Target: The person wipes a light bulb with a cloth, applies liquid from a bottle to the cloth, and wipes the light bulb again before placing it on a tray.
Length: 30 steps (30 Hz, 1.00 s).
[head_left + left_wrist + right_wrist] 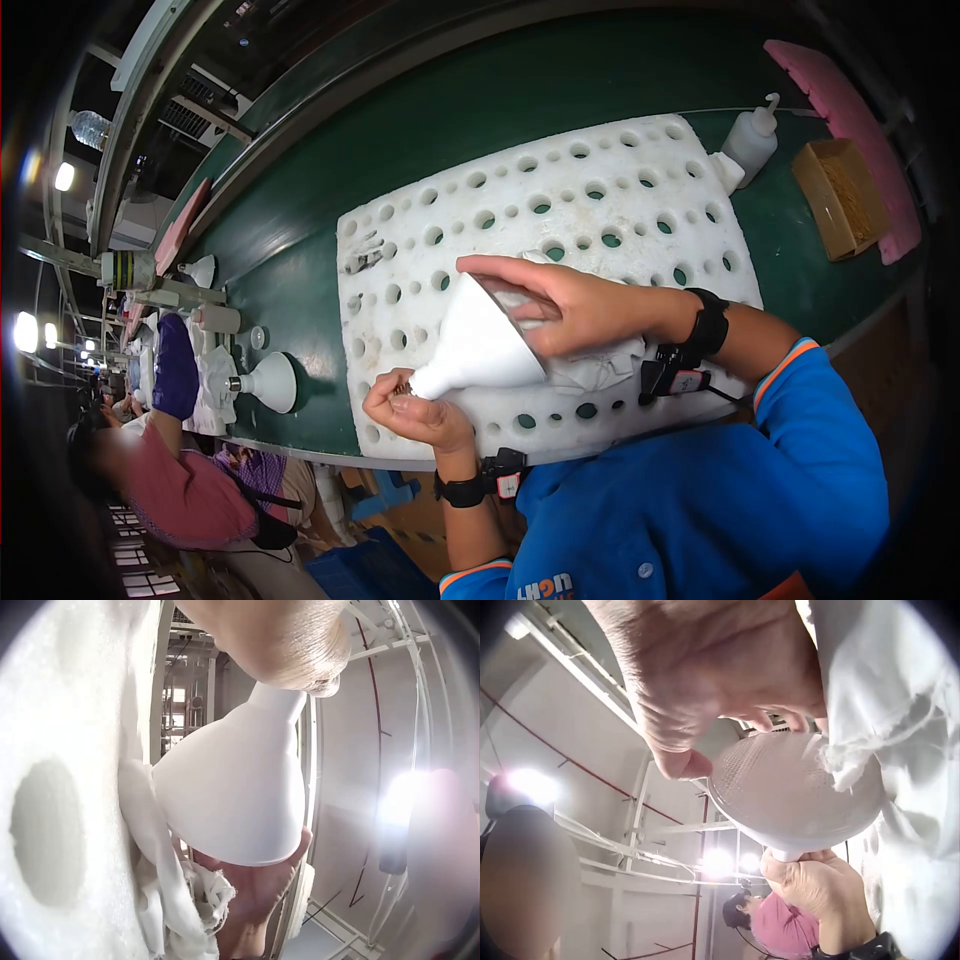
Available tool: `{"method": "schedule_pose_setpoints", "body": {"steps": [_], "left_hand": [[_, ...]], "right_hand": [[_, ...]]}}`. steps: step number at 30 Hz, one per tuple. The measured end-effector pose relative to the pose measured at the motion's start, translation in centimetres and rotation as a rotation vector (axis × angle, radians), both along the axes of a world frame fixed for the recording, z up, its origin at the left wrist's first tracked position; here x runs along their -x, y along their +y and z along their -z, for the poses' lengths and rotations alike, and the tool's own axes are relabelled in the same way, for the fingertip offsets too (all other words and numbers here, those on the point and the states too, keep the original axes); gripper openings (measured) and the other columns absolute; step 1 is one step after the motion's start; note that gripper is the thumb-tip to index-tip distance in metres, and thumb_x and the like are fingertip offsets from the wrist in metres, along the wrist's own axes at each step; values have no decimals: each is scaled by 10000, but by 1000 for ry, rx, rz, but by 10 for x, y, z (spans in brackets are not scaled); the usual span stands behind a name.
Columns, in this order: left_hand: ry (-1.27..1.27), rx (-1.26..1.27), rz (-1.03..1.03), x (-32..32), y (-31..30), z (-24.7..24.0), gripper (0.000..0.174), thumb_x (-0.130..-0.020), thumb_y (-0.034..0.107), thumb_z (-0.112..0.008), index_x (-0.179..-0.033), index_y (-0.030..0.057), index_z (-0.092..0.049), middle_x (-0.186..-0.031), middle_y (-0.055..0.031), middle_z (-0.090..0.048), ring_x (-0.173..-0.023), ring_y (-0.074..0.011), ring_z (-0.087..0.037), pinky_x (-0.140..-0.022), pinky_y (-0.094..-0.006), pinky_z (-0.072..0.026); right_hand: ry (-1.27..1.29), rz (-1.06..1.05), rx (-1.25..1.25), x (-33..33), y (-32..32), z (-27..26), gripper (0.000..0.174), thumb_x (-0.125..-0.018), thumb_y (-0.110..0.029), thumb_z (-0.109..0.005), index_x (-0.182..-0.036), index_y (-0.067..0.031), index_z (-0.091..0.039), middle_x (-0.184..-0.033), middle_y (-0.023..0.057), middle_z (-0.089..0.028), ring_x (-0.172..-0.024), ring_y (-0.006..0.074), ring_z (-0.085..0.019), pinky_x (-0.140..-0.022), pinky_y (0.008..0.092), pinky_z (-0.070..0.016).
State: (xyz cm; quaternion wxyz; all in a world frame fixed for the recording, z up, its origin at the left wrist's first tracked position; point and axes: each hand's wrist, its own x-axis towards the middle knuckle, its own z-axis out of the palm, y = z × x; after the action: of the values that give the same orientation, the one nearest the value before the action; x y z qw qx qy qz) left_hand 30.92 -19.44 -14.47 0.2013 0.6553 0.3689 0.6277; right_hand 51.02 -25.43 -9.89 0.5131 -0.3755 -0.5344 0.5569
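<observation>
A white reflector light bulb [480, 335] is held tilted between both hands above a white foam board, its wide face toward the right. My left hand [425, 415] grips it at the narrow base, and the curled fingers hide most of the cap. At the wide end, my right hand [575, 300] spans the face, thumb and fingers at opposite parts of the rim. In the right wrist view the dimpled lens [780, 776] shows below that hand. A crumpled white cloth [605, 370] lies on the foam under the right hand, its frayed edge overlapping the lens in the right wrist view.
The foam board [460, 205] has rows of round holes. Behind it stand a pump bottle [750, 140] and a cardboard box [840, 200]. Another bulb [270, 382] lies on the green table [300, 300] at left, near a person in a pink shirt [195, 480].
</observation>
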Motion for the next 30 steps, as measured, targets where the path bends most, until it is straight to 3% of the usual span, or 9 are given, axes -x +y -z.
{"method": "schedule_pose_setpoints", "body": {"steps": [2,5,6,15,21,24,27,28,30], "left_hand": [[143,82,-50,6,1,2,389,-976,374,-346,-834,24,-442,-748,-32,-436,-692,-108,-426,-635,-248,-369],[137,680,100,23,-1,5,367,-974,332,-364,-781,32,-453,-674,4,-427,-615,-77,-412,-546,-229,-355],[74,640,112,22,2,7,367,-970,319,-381,-744,40,-458,-635,31,-416,-566,-51,-389,-476,-220,-314],[193,242,74,24,-4,19,417,-961,364,-360,-769,3,-444,-657,-16,-412,-586,-90,-380,-490,-244,-302],[210,395,32,22,-4,11,385,-914,314,-363,-735,-15,-451,-665,-50,-445,-622,-127,-404,-562,-278,-344],[146,515,34,24,1,15,357,-884,269,-353,-719,-31,-454,-667,-68,-459,-638,-149,-410,-593,-296,-360],[126,525,42,25,1,16,353,-888,259,-349,-727,-35,-460,-672,-67,-467,-650,-144,-420,-607,-296,-369],[135,516,46,25,0,15,357,-894,259,-347,-732,-36,-464,-674,-68,-471,-655,-142,-425,-614,-296,-375],[184,327,-5,21,-5,14,349,-903,267,-368,-757,-35,-466,-674,-80,-479,-640,-157,-441,-609,-310,-388]], "right_hand": [[-275,51,-198,-1,-2,-6,886,-639,-89,-636,-1412,10,-215,-1414,188,-265,-1296,290,-320,-1058,382,-310],[-508,88,-379,9,-5,-8,887,-605,-68,-633,-1398,6,-242,-1403,180,-280,-1292,309,-304,-1077,385,-274],[-491,95,-365,9,-6,-8,878,-604,-71,-638,-1390,2,-256,-1388,175,-295,-1276,306,-316,-1070,378,-282],[-200,48,-64,-3,-2,-12,748,-621,-151,-712,-1302,-69,-415,-1286,135,-381,-1175,220,-418,-952,331,-397],[-141,33,30,-5,4,-14,761,-611,-139,-699,-1315,-100,-410,-1305,146,-367,-1216,254,-381,-1004,367,-358],[-400,51,-242,4,-6,-11,816,-623,-9,-644,-1372,-130,-344,-1386,120,-282,-1301,288,-313,-1033,384,-382],[-465,21,-242,4,-7,-14,875,-597,11,-621,-1399,-141,-307,-1411,137,-244,-1321,301,-278,-1046,374,-358],[-372,40,-252,3,-6,-12,813,-596,-81,-658,-1355,-99,-367,-1366,156,-324,-1280,322,-307,-1049,388,-303],[-259,22,-120,-2,-2,-15,754,-626,-101,-647,-1337,-90,-398,-1343,144,-362,-1249,298,-356,-1038,374,-320]]}}
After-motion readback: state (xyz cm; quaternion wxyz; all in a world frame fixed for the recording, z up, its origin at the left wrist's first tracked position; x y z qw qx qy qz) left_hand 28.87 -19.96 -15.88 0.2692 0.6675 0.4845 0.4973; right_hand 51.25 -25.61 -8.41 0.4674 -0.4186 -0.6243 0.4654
